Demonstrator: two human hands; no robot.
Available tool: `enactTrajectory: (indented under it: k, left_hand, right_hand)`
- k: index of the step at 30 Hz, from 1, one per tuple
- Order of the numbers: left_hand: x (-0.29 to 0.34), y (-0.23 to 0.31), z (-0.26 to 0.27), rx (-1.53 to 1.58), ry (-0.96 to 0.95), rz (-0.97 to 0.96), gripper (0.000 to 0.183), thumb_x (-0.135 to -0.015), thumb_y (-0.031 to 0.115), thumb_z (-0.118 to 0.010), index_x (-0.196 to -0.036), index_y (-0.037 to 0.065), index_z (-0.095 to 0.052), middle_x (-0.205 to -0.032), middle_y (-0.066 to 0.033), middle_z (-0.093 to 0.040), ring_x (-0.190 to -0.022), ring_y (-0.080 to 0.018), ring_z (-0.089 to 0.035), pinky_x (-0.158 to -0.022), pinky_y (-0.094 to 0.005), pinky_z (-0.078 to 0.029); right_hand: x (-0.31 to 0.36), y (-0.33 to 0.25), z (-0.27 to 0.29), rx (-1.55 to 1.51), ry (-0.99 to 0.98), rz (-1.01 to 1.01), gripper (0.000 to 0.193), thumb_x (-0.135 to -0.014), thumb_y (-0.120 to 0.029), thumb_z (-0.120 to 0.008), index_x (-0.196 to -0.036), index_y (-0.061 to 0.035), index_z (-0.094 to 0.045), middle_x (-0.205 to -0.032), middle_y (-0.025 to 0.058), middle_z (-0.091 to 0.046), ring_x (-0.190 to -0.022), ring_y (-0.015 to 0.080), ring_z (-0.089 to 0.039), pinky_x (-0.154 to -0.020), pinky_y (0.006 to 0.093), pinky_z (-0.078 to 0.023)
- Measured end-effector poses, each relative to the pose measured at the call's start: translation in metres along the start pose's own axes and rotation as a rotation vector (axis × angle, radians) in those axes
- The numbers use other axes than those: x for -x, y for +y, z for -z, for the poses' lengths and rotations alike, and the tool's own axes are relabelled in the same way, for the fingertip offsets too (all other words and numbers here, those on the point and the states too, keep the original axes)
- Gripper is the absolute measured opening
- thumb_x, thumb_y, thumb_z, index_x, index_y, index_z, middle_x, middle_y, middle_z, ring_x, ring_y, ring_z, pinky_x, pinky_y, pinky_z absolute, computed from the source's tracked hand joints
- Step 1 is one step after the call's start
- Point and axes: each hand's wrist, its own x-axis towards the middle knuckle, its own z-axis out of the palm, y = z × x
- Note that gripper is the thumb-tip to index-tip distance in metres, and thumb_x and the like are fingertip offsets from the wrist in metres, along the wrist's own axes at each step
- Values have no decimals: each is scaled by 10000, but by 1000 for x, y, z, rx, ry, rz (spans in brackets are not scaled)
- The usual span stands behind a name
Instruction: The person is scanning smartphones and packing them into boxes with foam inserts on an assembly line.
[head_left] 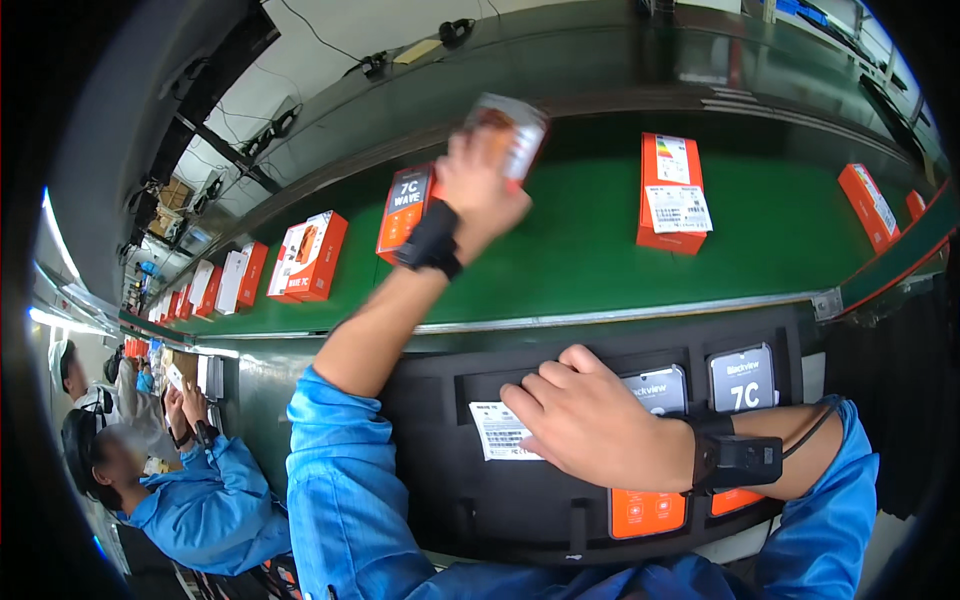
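Observation:
My left hand [478, 192] reaches over the green conveyor belt, closed on an orange and white box [520, 135] that is smeared by motion. Just left of it stands an orange and grey phone box [402, 212] on the belt. Over the black tray [430, 470], my right hand [605, 420] is curled, thumb and fingers closed at the edge of a white printed label [497, 432]. The label's right edge is hidden by that hand. Beneath my right forearm and wrist lie two phones with orange lower parts, a left phone [650, 515] and a right phone [742, 380], in the tray.
Along the green belt [580, 240] stand more orange boxes: one with white labels [675, 205], one at far right [870, 208], and a row to the left [310, 255]. A co-worker in a blue sleeve [215, 500] sits at my left. A metal rail [620, 317] separates belt and tray.

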Motion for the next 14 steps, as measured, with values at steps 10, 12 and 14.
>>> enactTrajectory:
  k: [10, 12, 14]
  left_hand:
    - [29, -164, -46, 269, -40, 242, 723, -679, 296, -655, -1366, 148, -483, -1409, -108, -464, -1234, -388, -454, -1027, -450, -393]
    - [21, -160, -52, 475, -23, 174, 719, -680, 291, -648, -1361, 124, -490, -1402, -137, -467, -1242, -387, -458, -1050, -416, -373]
    - [19, -155, -59, 358, -128, 220, 743, -663, 290, -665, -1362, 110, -490, -1436, -151, -427, -1308, -379, -406, -1097, -375, -319]
  right_hand:
    - [3, 3, 1, 3, 84, 45, 182, -753, -71, -571, -928, -26, -550, -710, 32, -520, -733, 174, -521, -718, 300, -366]
    - [3, 4, -2, 11, 78, 33, 183, -754, -69, -569, -930, -24, -550, -714, 34, -525, -737, 172, -524, -719, 302, -367]
    - [3, 4, -3, -6, 58, 34, 194, -752, -66, -575, -939, -19, -551, -733, 42, -545, -758, 173, -534, -732, 308, -371]
